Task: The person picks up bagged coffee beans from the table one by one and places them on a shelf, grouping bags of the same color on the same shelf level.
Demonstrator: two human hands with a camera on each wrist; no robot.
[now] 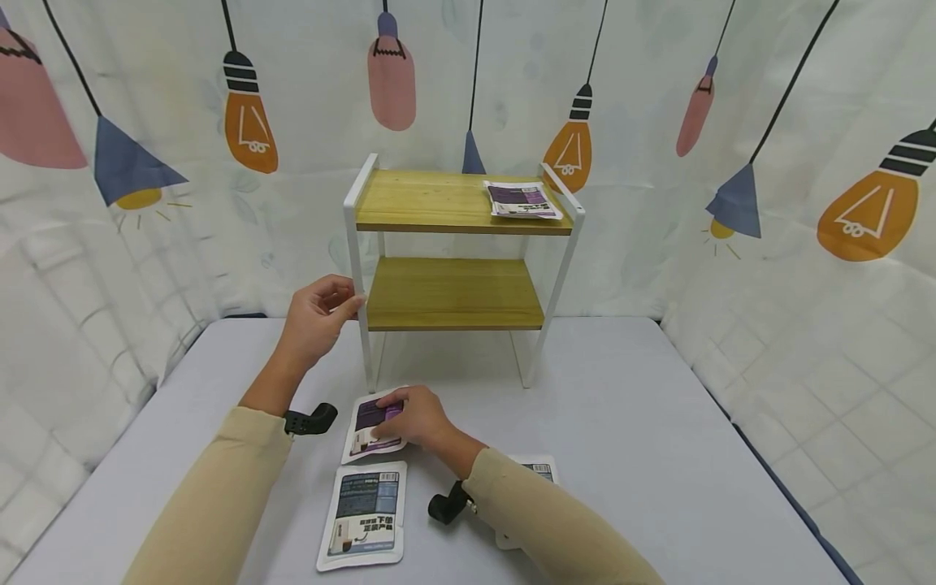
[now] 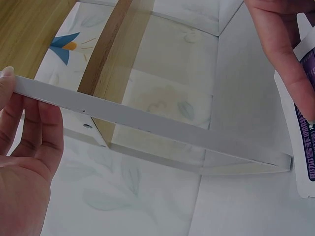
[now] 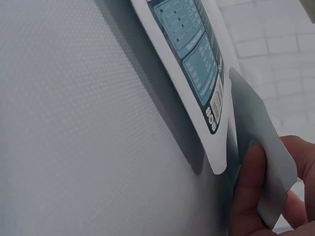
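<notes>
Left hand point(image 1: 316, 318) grips the left front post of the two-tier rack point(image 1: 431, 199), a unit with yellowish wood-grain boards in a white frame; the thumb lies on one side of the post and the fingers on the other, at a height near the lower board point(image 1: 453, 296); right hand point(image 1: 422, 418) pinches a flat purple-and-white rectangular pouch point(image 1: 363, 435) between thumb and fingers; this pouch is in front of the rack, near the foot of its left front post; the right wrist view shows its plain greyish side; contact between the pouch and the surface point(image 1: 658, 422), which is covered in white, cannot be told.

A flat white pouch with a dark-blue printed panel point(image 1: 363, 520) lies farther in front of the rack, just beyond the near end of the pinched pouch; another white pouch with a dark printed panel point(image 1: 543, 469) lies in front of the rack toward its right side, partly hidden by the right cream-coloured sleeve point(image 1: 563, 520); purple-and-white flat pouch material point(image 1: 522, 201) rests on the right part of the rack's upper board, the number of pieces being unclear; behind the rack hangs a white fabric backdrop point(image 1: 314, 81) printed with orange bulbs, pink lamps and blue lampshades.
</notes>
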